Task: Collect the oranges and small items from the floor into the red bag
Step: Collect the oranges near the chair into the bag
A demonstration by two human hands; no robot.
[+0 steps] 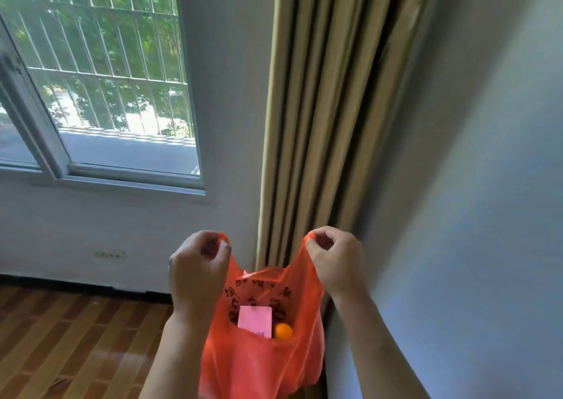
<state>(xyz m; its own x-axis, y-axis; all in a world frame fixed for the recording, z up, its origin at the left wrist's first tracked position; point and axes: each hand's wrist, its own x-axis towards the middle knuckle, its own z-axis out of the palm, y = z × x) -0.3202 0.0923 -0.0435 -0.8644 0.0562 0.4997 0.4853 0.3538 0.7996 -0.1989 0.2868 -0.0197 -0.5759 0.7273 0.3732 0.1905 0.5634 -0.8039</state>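
Observation:
The red bag (pixel 262 365) is a thin plastic carrier, held up in the air in front of me with its mouth spread wide. My left hand (pixel 198 270) grips the left handle and my right hand (pixel 335 261) grips the right handle. Inside the bag I see a pink card or small box (pixel 255 321) standing upright and one orange (pixel 283 331) beside it on the right. The rest of the bag's contents are hidden by its wall.
A wooden plank floor (pixel 76 337) lies at lower left. Beige curtains (pixel 329 109) hang in the corner just behind the bag. A barred window (pixel 100 72) fills the upper left and a grey wall (pixel 472 215) runs along the right.

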